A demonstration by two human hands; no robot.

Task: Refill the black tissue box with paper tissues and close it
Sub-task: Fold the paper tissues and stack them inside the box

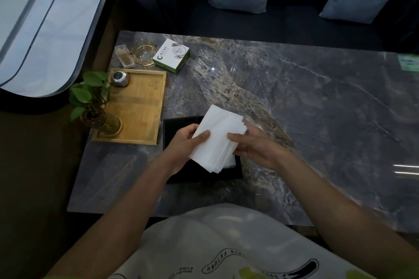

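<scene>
While both hands hold the stack of tissues (217, 138) over the black tissue box (179, 127), the step in hand looks like squaring the stack before it goes in; the left hand (184, 145) is curled around the near left edge with its thumb pressed on top, and the right hand (254, 145) grips the opposite edge, fingers underneath and thumb over the layers. The box sits on the marble table (317, 108) just beside the wooden tray (136, 106), directly beneath the stack and mostly hidden by it; whether its lid is off cannot be told from here. To do this well, I would keep both thumbs firm so the loose layers at the near corner do not fan out; turn the tilted stack until its sides match the box walls; then lower it flat, not corner first.
</scene>
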